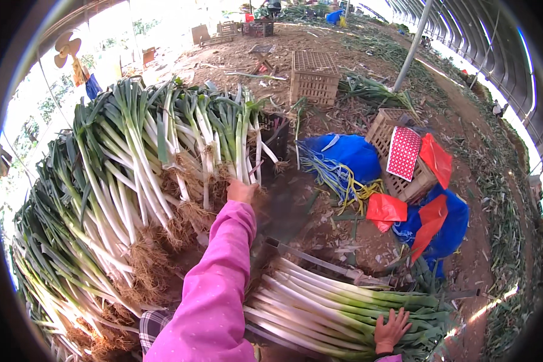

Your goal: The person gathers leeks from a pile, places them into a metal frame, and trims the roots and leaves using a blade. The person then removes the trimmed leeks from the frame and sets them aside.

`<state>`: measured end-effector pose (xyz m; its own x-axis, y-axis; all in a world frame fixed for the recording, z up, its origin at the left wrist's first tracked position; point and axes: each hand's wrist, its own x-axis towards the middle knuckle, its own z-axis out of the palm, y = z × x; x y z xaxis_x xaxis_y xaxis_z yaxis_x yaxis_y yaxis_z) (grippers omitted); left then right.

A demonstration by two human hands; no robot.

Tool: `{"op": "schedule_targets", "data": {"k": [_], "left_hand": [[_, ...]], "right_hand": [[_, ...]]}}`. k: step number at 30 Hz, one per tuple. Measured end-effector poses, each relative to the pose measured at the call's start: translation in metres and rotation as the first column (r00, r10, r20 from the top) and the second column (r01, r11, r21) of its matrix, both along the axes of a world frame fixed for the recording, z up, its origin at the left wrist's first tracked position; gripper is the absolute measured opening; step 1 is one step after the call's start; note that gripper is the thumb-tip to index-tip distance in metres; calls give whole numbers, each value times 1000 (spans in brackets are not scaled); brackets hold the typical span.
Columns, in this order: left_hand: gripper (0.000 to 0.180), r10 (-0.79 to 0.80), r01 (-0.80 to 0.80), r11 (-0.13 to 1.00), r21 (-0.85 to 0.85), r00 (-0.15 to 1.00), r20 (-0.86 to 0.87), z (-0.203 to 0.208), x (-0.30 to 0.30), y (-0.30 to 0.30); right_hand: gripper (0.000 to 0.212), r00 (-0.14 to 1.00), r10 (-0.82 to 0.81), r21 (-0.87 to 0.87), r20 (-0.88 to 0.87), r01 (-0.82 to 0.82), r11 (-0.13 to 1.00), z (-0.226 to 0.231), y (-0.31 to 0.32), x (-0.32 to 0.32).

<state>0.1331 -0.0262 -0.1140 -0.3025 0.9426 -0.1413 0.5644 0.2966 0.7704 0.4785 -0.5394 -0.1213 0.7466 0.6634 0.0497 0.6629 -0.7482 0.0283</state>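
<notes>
My left hand (241, 192), at the end of a pink sleeve, reaches to the near side of a big pile of leeks (136, 181) with shaggy roots. Its fingers are closed round the lower white part of a leek (242, 155); the fingertips are partly hidden. At the lower right my right hand (392, 330) lies flat with fingers spread on the green leaves of a bundle of leeks (320, 308). This bundle has clean white stalks, laid side by side on a low metal frame (311, 260).
Blue bags (344, 157) with yellow ties lie right of the pile. Beyond them a tipped plastic crate (383, 136) carries a red patterned sheet (404, 154) and red plastic pieces (386, 208). Another crate (314, 78) stands farther back. A metal pole (413, 45) rises near it; leaf scraps litter the soil.
</notes>
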Motion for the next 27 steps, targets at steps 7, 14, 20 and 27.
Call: {"op": "schedule_targets", "data": {"k": [7, 14, 20, 27], "left_hand": [[68, -192, 199, 975, -99, 978, 79, 35, -28, 13], [53, -257, 348, 894, -283, 914, 314, 168, -53, -63], [41, -447, 534, 827, -176, 814, 371, 203, -150, -137], [44, -569, 650, 754, -99, 720, 396, 260, -148, -299]], "right_hand": [[47, 1000, 19, 33, 20, -20, 999, 5, 3, 3], [52, 999, -27, 10, -42, 28, 1000, 14, -2, 8], [44, 806, 404, 343, -432, -267, 900, 90, 93, -63], [79, -708, 516, 305, -482, 417, 856, 128, 263, -311]]}}
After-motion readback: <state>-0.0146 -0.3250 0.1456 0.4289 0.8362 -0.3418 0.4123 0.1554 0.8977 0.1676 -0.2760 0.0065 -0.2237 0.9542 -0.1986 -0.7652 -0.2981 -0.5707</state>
